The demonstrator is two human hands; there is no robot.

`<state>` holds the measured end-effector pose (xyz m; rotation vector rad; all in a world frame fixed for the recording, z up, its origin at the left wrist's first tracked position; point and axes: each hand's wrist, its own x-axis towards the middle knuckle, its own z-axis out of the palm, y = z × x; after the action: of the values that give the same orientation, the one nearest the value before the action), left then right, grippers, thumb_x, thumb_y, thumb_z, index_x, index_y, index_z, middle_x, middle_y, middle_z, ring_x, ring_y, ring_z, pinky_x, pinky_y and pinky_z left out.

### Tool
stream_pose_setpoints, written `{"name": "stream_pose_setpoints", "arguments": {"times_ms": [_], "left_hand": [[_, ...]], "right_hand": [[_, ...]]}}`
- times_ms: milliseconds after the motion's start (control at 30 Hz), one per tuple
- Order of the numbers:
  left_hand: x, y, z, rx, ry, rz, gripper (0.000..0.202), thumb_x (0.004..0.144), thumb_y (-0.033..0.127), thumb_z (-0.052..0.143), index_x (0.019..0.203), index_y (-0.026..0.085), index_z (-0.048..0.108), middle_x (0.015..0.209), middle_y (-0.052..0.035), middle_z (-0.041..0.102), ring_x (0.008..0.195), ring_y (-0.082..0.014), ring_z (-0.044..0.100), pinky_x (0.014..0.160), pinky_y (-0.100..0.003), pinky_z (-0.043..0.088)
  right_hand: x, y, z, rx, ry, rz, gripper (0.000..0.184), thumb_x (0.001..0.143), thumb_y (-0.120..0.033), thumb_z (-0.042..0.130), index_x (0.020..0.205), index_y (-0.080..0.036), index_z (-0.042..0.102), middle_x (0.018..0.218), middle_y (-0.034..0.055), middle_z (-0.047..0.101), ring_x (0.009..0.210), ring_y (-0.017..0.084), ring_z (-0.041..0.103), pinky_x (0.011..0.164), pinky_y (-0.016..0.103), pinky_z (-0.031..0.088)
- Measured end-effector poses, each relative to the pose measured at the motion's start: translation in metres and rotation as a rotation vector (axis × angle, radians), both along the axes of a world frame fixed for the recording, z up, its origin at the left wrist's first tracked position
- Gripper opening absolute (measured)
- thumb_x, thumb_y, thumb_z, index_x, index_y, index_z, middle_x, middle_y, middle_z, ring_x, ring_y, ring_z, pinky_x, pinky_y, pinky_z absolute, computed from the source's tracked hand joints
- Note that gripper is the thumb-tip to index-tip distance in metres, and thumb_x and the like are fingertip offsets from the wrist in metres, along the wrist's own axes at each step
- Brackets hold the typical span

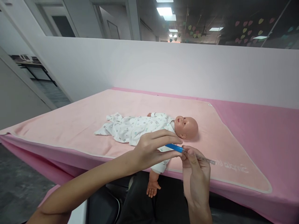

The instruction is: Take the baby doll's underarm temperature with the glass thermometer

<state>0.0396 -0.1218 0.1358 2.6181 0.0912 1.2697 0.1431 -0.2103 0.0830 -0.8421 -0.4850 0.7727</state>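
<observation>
In front of the doll, I hold a slim clear tube with a blue end, which looks like a thermometer case (205,159). My left hand (155,146) reaches across with its fingers and thumb around the blue end (174,147). The clear part is pinched between the thumb and fingers of my right hand (196,172), its tip pointing right. Just behind my hands a baby doll (189,127) in white printed clothes lies on its back, head to the right. One doll arm (153,183) hangs over the table's front edge, partly covered by my left hand.
A pale pink mat (77,124) with white lettering lies over a darker pink cloth (266,130) on the table. Behind stands a white half wall (187,68) topped with glass. A black seat (102,205) is below, left of my legs.
</observation>
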Motion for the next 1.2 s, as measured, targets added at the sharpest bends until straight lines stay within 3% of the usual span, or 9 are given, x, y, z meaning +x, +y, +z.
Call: {"name": "stream_pose_setpoints", "arguments": {"times_ms": [133, 300, 700, 867, 1033, 1133, 1200], "left_hand": [[0.001, -0.002, -0.003, 0.070, 0.182, 0.109, 0.023, 0.085, 0.035, 0.047, 0.080, 0.014, 0.054, 0.067, -0.0010, 0.056, 0.055, -0.0071, 0.051, 0.050, -0.017, 0.042], [0.001, -0.004, -0.003, 0.102, 0.388, 0.107, 0.029, 0.092, 0.028, 0.026, 0.082, 0.014, 0.049, 0.067, -0.0005, 0.051, 0.053, -0.0077, 0.046, 0.050, -0.019, 0.038], [0.007, -0.003, -0.009, 0.314, 0.361, 0.103, 0.034, 0.094, 0.029, 0.020, 0.073, 0.015, 0.042, 0.057, 0.0027, 0.044, 0.046, -0.0071, 0.040, 0.044, -0.018, 0.033], [0.008, 0.001, -0.012, 0.287, 0.342, 0.081, 0.034, 0.094, 0.029, 0.021, 0.073, 0.015, 0.044, 0.058, 0.0024, 0.046, 0.046, -0.0069, 0.040, 0.044, -0.018, 0.033], [0.005, 0.008, -0.025, 0.193, 0.284, 0.168, 0.030, 0.093, 0.030, 0.025, 0.083, 0.013, 0.047, 0.061, 0.0022, 0.051, 0.048, -0.0069, 0.045, 0.045, -0.017, 0.035], [0.000, 0.009, -0.032, 0.186, 0.262, 0.209, 0.029, 0.093, 0.030, 0.024, 0.085, 0.013, 0.047, 0.063, 0.0014, 0.054, 0.050, -0.0072, 0.048, 0.047, -0.018, 0.037], [-0.002, 0.009, -0.034, 0.221, 0.247, 0.207, 0.028, 0.093, 0.029, 0.025, 0.085, 0.014, 0.047, 0.064, 0.0013, 0.055, 0.051, -0.0072, 0.049, 0.047, -0.018, 0.037]], "right_hand": [[0.004, -0.001, 0.002, -0.009, -0.030, -0.005, 0.017, 0.069, -0.035, 0.066, 0.076, -0.019, 0.067, 0.076, 0.0030, 0.065, 0.072, 0.013, 0.058, 0.073, 0.031, 0.048], [0.010, 0.003, 0.002, -0.003, -0.092, -0.012, 0.020, 0.071, -0.037, 0.065, 0.070, -0.017, 0.059, 0.065, 0.0000, 0.059, 0.062, 0.010, 0.053, 0.062, 0.026, 0.046], [0.005, 0.000, 0.009, -0.047, -0.121, -0.036, 0.027, 0.072, -0.037, 0.064, 0.060, -0.016, 0.051, 0.050, -0.0039, 0.046, 0.047, 0.005, 0.042, 0.045, 0.018, 0.036], [0.004, 0.005, 0.005, -0.055, -0.139, -0.027, 0.027, 0.069, -0.038, 0.066, 0.061, -0.016, 0.053, 0.049, -0.0042, 0.047, 0.046, 0.006, 0.042, 0.044, 0.019, 0.034], [0.012, 0.015, -0.003, -0.011, -0.165, 0.012, 0.036, 0.070, -0.049, 0.061, 0.073, -0.014, 0.061, 0.048, -0.0036, 0.048, 0.042, 0.006, 0.042, 0.041, 0.020, 0.032], [0.023, 0.014, -0.001, -0.008, -0.110, -0.131, 0.044, 0.077, -0.056, 0.047, 0.074, -0.014, 0.061, 0.046, -0.0030, 0.048, 0.038, 0.005, 0.039, 0.037, 0.018, 0.025], [0.031, 0.013, 0.003, -0.015, -0.118, -0.287, 0.044, 0.080, -0.053, 0.046, 0.062, -0.015, 0.058, 0.043, -0.0034, 0.045, 0.037, 0.005, 0.037, 0.036, 0.018, 0.023]]}}
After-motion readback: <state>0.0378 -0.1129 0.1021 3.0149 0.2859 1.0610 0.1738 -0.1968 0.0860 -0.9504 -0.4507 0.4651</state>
